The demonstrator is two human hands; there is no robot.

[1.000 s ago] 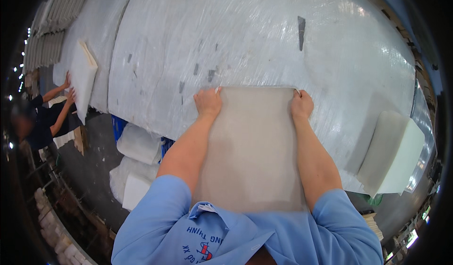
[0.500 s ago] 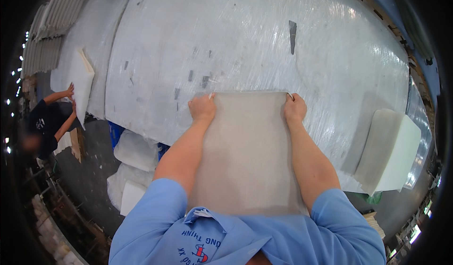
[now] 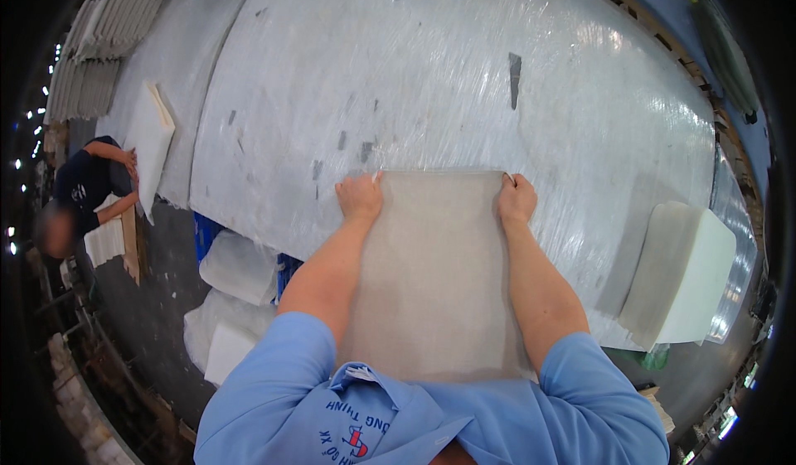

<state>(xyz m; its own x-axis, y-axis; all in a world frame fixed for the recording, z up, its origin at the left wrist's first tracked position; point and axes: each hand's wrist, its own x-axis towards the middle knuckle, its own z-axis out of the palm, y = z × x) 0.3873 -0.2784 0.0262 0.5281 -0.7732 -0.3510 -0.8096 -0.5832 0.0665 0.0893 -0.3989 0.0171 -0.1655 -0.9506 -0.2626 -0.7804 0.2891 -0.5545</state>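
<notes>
A beige fabric cushion cover [image 3: 435,274] stretches from my chest out over the near part of the table. My left hand [image 3: 360,197] grips its far left corner, fingers closed on the cloth. At the far right corner my right hand [image 3: 517,199] pinches the fabric in the same way. The cover's far edge runs straight between the two hands. Its near end lies against my shirt. Whether anything is inside the cover cannot be seen.
A plastic-wrapped table [image 3: 448,92] spreads ahead. On its right stands a stack of beige and white cushions [image 3: 680,274]. At the left a co-worker [image 3: 87,183] handles a white foam pad [image 3: 152,150]. Wrapped white bundles [image 3: 238,268] sit left of me; stacked cushions [image 3: 87,88] stand far left.
Both hands keep hold of the cover's corners, which sit slightly lower in the picture. The view has shifted a little. The co-worker's arms have moved along the foam pad.
</notes>
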